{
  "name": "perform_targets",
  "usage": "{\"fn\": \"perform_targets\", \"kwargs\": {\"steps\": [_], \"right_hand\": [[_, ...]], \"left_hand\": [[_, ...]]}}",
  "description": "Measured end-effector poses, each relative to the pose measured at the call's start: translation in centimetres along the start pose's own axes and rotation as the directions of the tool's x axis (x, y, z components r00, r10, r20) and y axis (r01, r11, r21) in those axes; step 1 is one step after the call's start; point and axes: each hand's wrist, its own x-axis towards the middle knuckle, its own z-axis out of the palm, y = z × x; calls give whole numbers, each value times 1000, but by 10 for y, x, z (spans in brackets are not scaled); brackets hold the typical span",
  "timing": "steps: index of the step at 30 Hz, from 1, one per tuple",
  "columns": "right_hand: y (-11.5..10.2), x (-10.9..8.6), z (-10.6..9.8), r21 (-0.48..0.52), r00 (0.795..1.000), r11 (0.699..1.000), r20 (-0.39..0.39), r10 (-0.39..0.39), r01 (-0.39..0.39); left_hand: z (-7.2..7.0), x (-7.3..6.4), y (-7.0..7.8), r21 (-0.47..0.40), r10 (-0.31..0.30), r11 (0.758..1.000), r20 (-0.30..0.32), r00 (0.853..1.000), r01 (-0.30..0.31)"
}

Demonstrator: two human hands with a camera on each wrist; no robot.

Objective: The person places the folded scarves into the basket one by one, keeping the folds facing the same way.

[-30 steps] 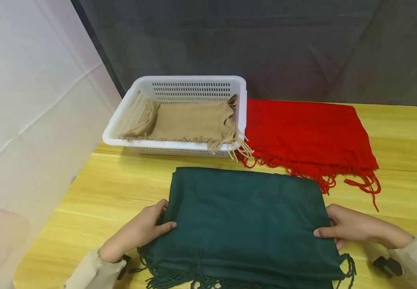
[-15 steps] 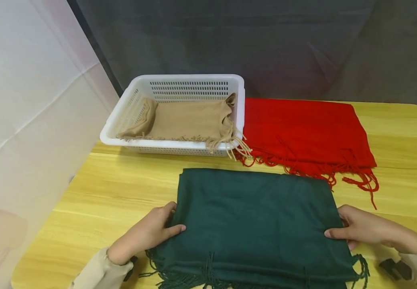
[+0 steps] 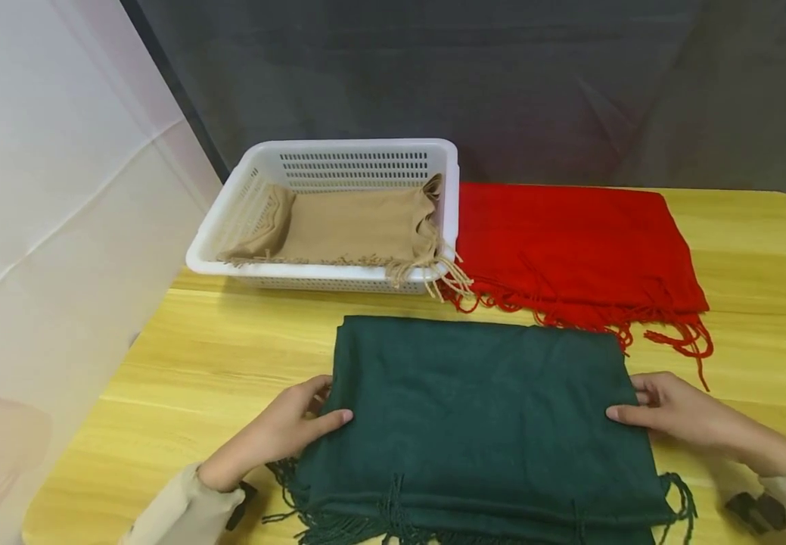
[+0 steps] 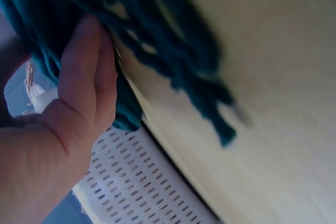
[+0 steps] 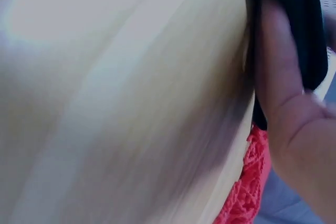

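A folded dark green scarf (image 3: 481, 416) with fringe along its near edge lies on the table in front of me. My left hand (image 3: 284, 428) pinches its left side, thumb on top and fingers beneath. On the opposite side my right hand (image 3: 688, 416) grips the scarf the same way. The left wrist view shows the left hand (image 4: 79, 87) with its fingers against the folded layers and tassels hanging nearby. From the right wrist, fingers of the right hand (image 5: 283, 72) reach under the dark cloth; the thumb is mostly out of sight.
Behind the green scarf stands a white perforated basket (image 3: 338, 274) holding a folded beige scarf (image 3: 358, 223), its fringe hanging over the front right corner. A folded red scarf (image 3: 570, 250) lies right of the basket. All rest on a yellow wooden table (image 3: 215, 356) backed by a dark curtain.
The green scarf has shifted a little to the right with both hands on it. Since half a second ago, the right hand has moved slightly farther up along the scarf's edge.
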Motion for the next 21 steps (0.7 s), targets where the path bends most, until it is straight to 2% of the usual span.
{"fn": "perform_targets", "kwargs": {"steps": [1, 3, 6, 8, 14, 16, 17, 19, 21], "right_hand": [[-1, 1, 0, -56, 998, 998, -59, 23, -26], [-3, 2, 1, -168, 981, 980, -178, 76, -106], [-7, 2, 1, -242, 937, 938, -305, 168, -247], [-8, 2, 0, -251, 921, 923, -336, 199, -291], [-11, 6, 0, -200, 914, 929, -332, 235, -312], [-11, 8, 1, -178, 910, 931, -330, 249, -319], [-11, 8, 1, -169, 910, 932, -329, 254, -321], [-12, 8, 2, -137, 916, 944, -317, 247, -302], [-11, 8, 3, -71, 932, 965, -286, 223, -252]], "left_hand": [[0, 1, 0, -20, -3, 1000, -5, 1000, 3], [-1, 4, 1, -56, -11, 998, -14, 1000, 10], [-2, 7, 2, -113, -24, 993, -16, 1000, 22], [-3, 8, 2, -157, -36, 987, -23, 999, 32], [-1, 16, 0, -320, -41, 947, -67, 997, 17], [0, 19, 0, -394, -41, 919, -61, 997, 13], [1, 20, 0, -441, -48, 897, -50, 998, 21], [1, 22, -1, -536, -52, 844, -11, 999, 38], [1, 24, -1, -627, -59, 775, 39, 997, 70]]}}
